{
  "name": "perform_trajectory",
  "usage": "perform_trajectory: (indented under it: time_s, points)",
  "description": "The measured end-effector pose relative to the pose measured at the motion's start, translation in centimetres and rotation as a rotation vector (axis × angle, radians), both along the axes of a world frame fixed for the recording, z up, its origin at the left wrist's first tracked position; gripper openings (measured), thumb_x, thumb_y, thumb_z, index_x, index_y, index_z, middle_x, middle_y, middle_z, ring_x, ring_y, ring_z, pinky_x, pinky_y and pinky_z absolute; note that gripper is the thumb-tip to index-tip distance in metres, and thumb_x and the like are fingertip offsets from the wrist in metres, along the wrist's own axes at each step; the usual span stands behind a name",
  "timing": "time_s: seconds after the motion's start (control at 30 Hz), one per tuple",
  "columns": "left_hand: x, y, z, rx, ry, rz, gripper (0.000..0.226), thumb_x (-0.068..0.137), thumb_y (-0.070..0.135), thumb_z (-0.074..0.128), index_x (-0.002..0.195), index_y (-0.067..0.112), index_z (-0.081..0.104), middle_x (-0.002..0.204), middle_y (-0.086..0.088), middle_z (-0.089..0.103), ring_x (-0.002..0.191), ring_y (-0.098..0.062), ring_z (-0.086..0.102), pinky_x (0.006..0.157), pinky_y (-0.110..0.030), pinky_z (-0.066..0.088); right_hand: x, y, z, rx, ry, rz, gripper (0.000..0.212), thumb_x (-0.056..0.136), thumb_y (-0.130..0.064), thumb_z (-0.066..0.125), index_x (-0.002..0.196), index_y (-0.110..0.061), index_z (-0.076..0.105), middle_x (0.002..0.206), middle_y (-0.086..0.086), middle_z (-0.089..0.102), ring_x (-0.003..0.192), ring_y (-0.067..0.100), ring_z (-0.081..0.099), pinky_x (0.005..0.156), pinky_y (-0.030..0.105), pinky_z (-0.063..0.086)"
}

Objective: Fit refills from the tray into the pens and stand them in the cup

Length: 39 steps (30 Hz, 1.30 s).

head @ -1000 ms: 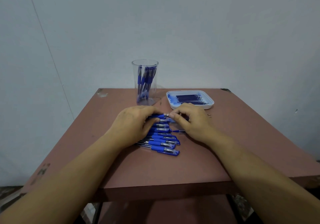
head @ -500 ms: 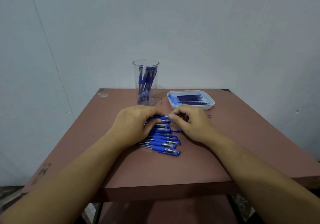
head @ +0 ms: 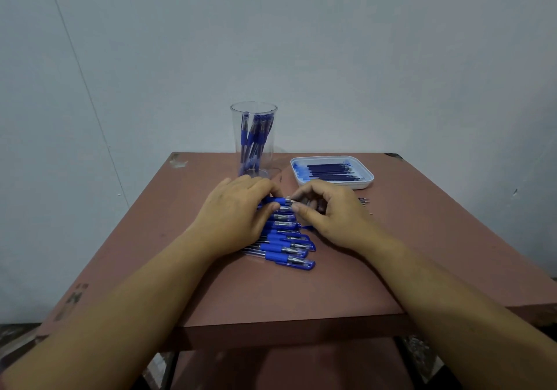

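A row of several blue pens (head: 286,246) lies side by side in the middle of the brown table (head: 301,293). My left hand (head: 238,214) grips the blue barrel of one pen (head: 278,200) just above the far end of the row. My right hand (head: 328,211) pinches that pen's silver tip end. A clear cup (head: 253,141) with several blue pens standing in it is behind my left hand. A white tray (head: 369,178) with several dark blue refills sits behind my right hand.
A few small loose parts (head: 364,200) lie on the table right of my right hand, in front of the tray. A pale wall stands close behind the table. The table's front edge is near my forearms.
My hands have stayed over the far end of the pen row, working the same pen. The right fingers have shifted slightly at the pen's tip.
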<state>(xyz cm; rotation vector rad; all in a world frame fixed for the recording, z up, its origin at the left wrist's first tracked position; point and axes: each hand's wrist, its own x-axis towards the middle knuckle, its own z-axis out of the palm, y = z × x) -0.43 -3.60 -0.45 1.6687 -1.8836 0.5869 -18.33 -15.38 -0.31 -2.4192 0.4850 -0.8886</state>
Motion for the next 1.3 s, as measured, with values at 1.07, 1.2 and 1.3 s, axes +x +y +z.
perform_trajectory:
  time_s: [1.07, 1.2, 1.3]
  points:
    - [0.2, 0.1, -0.1, 0.038, 0.113, 0.058, 0.017, 0.094, 0.036, 0.052, 0.100, 0.024, 0.063, 0.088, 0.007, 0.066, 0.080, -0.015, 0.058, 0.071, -0.030, 0.043, 0.2, -0.3, 0.1, 0.162, -0.044, -0.048, 0.010, 0.088, -0.019, 0.070, 0.092, -0.028, 0.069, 0.082, -0.008, 0.069, 0.069, 0.000, 0.056, 0.066, 0.013, 0.046]
    - [0.6, 0.3, -0.1, 0.044, 0.144, 0.077, 0.016, 0.091, 0.035, 0.053, 0.098, 0.024, 0.063, 0.087, 0.009, 0.066, 0.081, -0.015, 0.059, 0.071, -0.030, 0.043, -0.5, -1.8, 0.1, -0.024, 0.089, -0.129, 0.021, 0.088, -0.011, 0.068, 0.090, -0.032, 0.066, 0.090, -0.009, 0.064, 0.083, 0.004, 0.058, 0.076, 0.019, 0.045]
    - [0.5, 0.4, 0.0, 0.057, 0.149, 0.078, 0.013, 0.092, 0.032, 0.058, 0.099, 0.023, 0.064, 0.089, 0.008, 0.066, 0.082, -0.015, 0.059, 0.073, -0.030, 0.042, -1.0, -2.2, 0.3, -0.072, 0.291, -0.091, 0.019, 0.090, -0.009, 0.064, 0.096, -0.026, 0.072, 0.092, -0.013, 0.061, 0.087, -0.001, 0.056, 0.077, 0.018, 0.042]
